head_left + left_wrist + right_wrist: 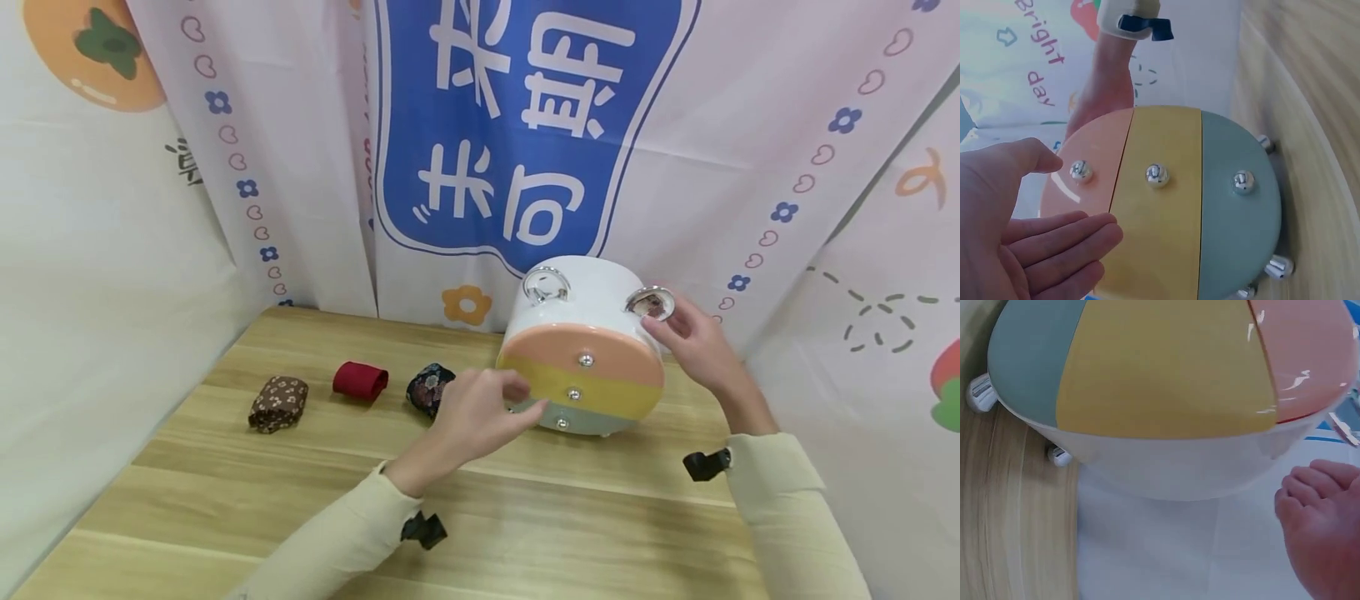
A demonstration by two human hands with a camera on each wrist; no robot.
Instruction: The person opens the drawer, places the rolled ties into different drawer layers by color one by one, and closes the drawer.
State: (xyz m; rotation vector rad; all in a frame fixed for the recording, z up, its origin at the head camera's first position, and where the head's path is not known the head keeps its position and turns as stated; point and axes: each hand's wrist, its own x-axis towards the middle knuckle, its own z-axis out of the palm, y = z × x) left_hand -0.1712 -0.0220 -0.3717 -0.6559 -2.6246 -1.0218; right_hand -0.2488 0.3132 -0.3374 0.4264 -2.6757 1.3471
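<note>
A small rounded cabinet [582, 379] has a white body and three front panels in peach, yellow and green, each with a silver knob. Two silver rings stand on top like ears. My right hand [693, 342] is at the right ring [651, 303], thumb at its near side and fingers curled behind it. In front of the cabinet's left side is my left hand [483, 412], thumb held apart from the fingers and nothing between them. The left wrist view shows its fingers [1066, 250] before the peach and yellow panels, away from the knobs [1157, 175].
Left of the cabinet lie a dark floral cloth bundle [427, 390], partly behind my left hand, a red cloth roll [360, 381] and a brown flowered bundle [278, 404]. They rest on a wooden table [577, 525]. Printed white curtains [690, 208] hang behind and beside it.
</note>
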